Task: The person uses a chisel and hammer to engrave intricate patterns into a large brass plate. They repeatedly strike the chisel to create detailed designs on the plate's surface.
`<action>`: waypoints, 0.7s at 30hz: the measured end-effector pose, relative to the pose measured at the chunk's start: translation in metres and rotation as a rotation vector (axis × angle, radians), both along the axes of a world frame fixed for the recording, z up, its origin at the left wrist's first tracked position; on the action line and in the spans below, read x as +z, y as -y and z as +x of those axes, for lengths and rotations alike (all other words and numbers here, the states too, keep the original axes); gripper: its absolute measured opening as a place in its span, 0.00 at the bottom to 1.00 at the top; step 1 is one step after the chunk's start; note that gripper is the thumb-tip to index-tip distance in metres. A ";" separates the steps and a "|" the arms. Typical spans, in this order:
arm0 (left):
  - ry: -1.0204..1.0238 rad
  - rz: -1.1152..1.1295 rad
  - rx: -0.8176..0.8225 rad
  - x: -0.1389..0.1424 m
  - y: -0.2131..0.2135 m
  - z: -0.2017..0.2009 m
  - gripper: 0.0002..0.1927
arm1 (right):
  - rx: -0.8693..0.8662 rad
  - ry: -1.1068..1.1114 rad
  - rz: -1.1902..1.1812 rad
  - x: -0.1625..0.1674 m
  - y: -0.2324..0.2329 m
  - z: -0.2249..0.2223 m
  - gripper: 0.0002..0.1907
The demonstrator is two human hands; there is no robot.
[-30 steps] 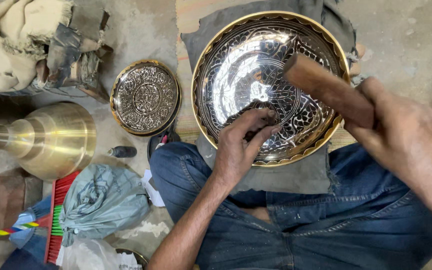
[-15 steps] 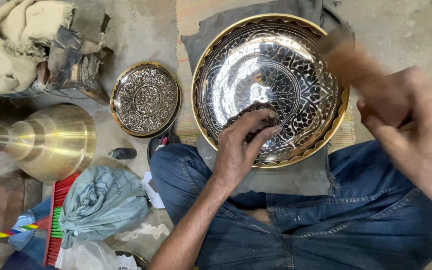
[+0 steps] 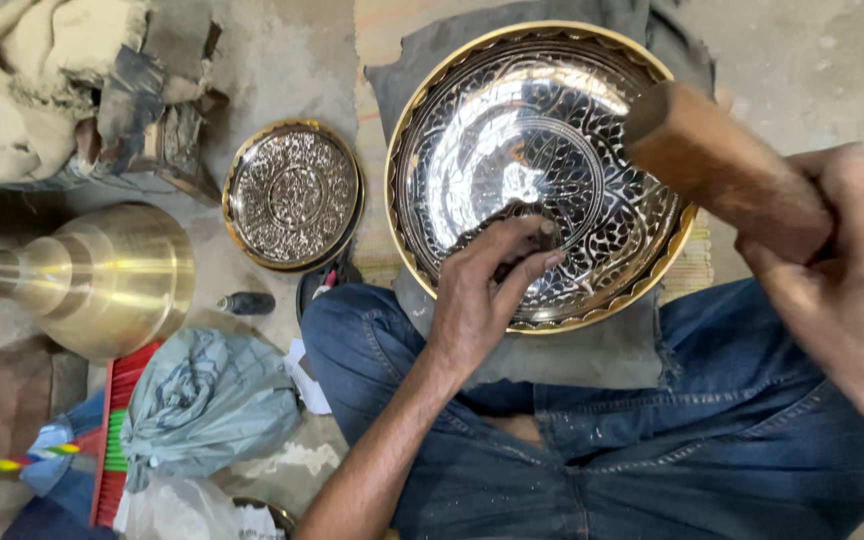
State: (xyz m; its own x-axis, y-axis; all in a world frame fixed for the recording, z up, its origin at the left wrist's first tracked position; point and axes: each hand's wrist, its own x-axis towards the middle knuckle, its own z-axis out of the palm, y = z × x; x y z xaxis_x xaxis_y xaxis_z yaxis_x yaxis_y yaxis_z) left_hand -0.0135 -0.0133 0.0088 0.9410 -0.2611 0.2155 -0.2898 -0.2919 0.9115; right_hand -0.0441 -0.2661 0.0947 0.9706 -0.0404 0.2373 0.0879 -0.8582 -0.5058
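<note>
I am gripping a wooden mallet [image 3: 722,170] in my right hand [image 3: 842,270], fingers wrapped tight around its lower end; its long axis is running up and to the left from that hand, the blunt head hanging over the right side of the large engraved bowl [image 3: 512,130]. The wood is looking brown, rough and cylindrical. My left hand [image 3: 487,290] is resting inside the bowl near its bottom rim, fingers bunched together on something dark that I cannot make out. The bowl is round, mirror-bright with a fine scale pattern and a brass rim, lying on a grey cloth [image 3: 592,350] above my left hand. My right wrist is running out of view
</note>
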 end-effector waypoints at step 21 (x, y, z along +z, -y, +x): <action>0.010 0.004 -0.027 -0.003 0.001 0.001 0.17 | 0.011 -0.233 -0.191 0.000 0.004 0.007 0.18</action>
State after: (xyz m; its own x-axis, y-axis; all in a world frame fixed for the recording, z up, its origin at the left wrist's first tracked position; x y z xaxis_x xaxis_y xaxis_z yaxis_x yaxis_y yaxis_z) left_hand -0.0123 -0.0146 0.0054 0.9313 -0.2871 0.2241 -0.3069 -0.2874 0.9073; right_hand -0.0368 -0.2702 0.0944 0.9999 -0.0058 0.0110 -0.0017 -0.9395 -0.3426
